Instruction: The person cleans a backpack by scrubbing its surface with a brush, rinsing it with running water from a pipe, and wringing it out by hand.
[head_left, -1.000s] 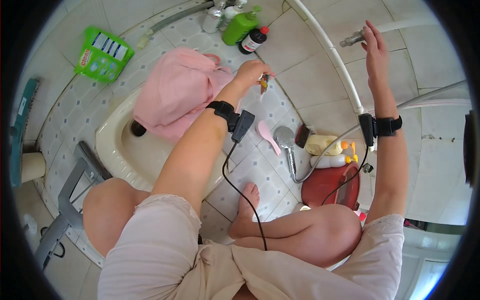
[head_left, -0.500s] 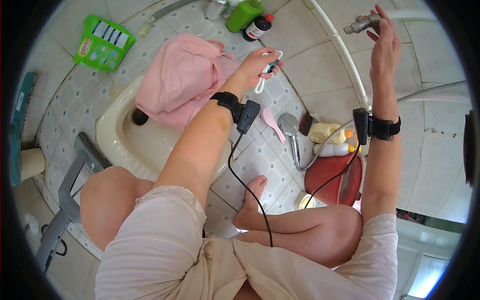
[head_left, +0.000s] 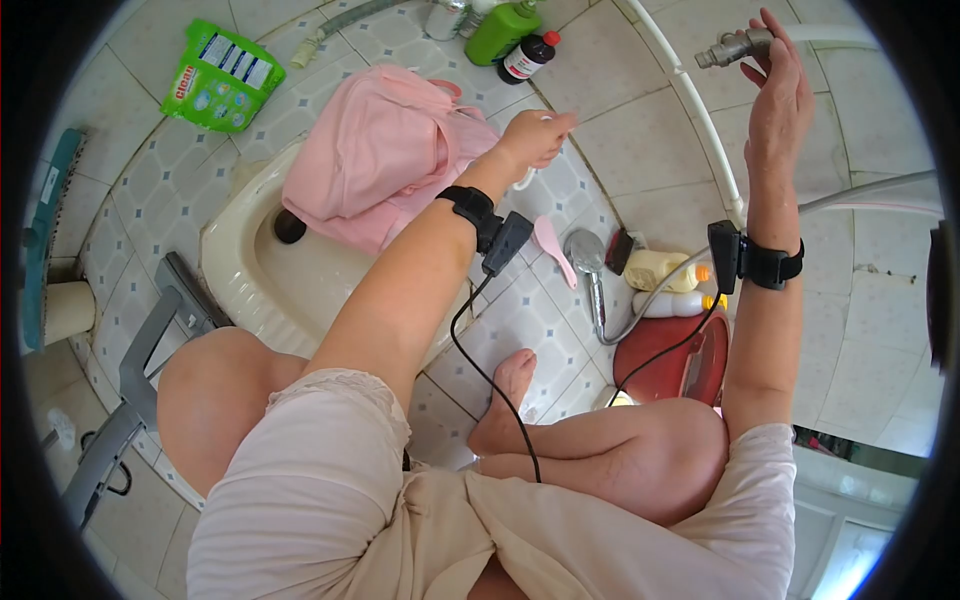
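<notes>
White cord loop [head_left: 526, 180] pokes out beneath the left hand [head_left: 536, 138], curled shut around it beside the pink bag [head_left: 375, 155], while the right hand [head_left: 779, 105] meets the metal tap [head_left: 735, 48], its grip I can't tell.

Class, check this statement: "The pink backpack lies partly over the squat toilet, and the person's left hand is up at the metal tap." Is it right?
Not quite: the head view shows the right hand up at the metal tap, not the left. The pink backpack does lie partly over the squat toilet.
</notes>
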